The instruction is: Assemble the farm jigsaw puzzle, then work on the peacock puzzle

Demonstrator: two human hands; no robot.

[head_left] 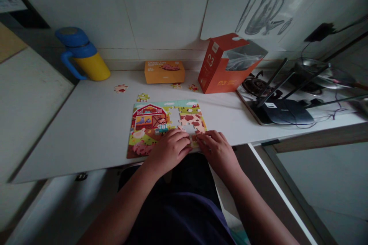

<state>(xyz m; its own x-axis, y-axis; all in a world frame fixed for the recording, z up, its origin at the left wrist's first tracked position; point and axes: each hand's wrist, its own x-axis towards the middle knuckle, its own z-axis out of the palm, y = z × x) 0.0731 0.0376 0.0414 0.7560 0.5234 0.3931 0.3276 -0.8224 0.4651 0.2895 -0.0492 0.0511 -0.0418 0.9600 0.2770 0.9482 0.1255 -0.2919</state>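
A jigsaw puzzle with a farm scene lies on the white counter, showing a red barn, a farmer, a pig and a spotted cow. Gaps of bare counter show in its upper middle and right part. My left hand is over its lower edge, fingers bent and close together, thumb near the front edge. At the lower right corner, my right hand pinches a puzzle piece, mostly covered by the fingers. Loose pieces lie behind the puzzle: a green one touching or nearly touching its top edge, and a pinkish one farther left.
An orange puzzle box stands against the wall, with two small pieces near it. Right of it is a red-orange box with plastic inside. A blue-and-yellow jug stands back left. A black router and gas stove are at right.
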